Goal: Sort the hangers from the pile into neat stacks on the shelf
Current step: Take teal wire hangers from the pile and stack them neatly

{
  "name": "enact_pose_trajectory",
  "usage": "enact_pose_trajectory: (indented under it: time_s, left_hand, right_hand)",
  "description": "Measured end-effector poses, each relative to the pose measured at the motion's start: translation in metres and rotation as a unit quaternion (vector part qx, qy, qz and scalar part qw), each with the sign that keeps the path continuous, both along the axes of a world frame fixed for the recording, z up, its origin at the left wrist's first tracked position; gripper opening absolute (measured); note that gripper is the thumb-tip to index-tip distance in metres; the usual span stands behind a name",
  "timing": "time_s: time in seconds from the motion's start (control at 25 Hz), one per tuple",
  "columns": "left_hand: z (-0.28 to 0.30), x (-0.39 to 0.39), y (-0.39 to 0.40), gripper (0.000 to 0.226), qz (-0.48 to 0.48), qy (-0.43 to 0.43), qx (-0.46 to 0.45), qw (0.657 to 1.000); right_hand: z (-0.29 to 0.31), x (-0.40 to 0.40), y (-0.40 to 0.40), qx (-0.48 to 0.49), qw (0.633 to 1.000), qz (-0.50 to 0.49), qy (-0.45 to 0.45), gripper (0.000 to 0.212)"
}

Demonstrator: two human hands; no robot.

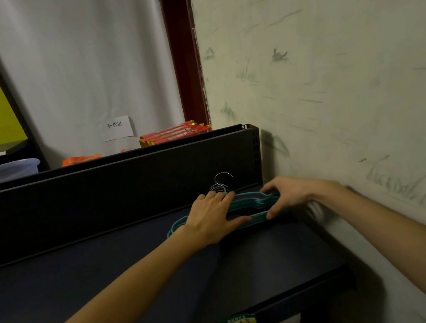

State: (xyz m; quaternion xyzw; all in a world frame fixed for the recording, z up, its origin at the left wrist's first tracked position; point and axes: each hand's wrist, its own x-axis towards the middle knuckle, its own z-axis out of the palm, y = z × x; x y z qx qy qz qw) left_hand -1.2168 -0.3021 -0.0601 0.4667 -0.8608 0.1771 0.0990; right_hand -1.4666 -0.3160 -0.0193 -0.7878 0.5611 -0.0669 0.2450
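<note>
Pinching the right end of the teal hangers (253,204) with curled right hand (290,193) fingers, thumb on the lower bar. Pressing flat on the stack's middle with the left hand (211,217), fingers straight and relaxed, tips by the metal hooks (221,184). Lying on the dark shelf (110,264) at its far right corner, against the back panel (98,193) and near the wall (348,80). Long axis running left to right, hooks pointing away toward the panel.

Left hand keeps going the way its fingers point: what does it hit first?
Probably the metal hooks just past the left hand's fingertips, then the shelf's dark back panel. Depth is hard to judge from this one view.
</note>
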Motion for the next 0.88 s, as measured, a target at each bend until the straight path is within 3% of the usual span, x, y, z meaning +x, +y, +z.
enact_pose_trajectory:
  time_s: [0.6,0.88]
  left_hand:
    - [0.009,0.002,0.005,0.08,0.062,0.018,-0.005,0.998]
    - [0.02,0.032,0.002,0.083,0.085,0.072,0.165,0.98]
  right_hand:
    - [0.0,0.011,-0.01,-0.022,0.996,0.015,0.09,0.058]
    - [0.001,0.016,-0.011,-0.018,0.994,0.014,0.11,0.063]
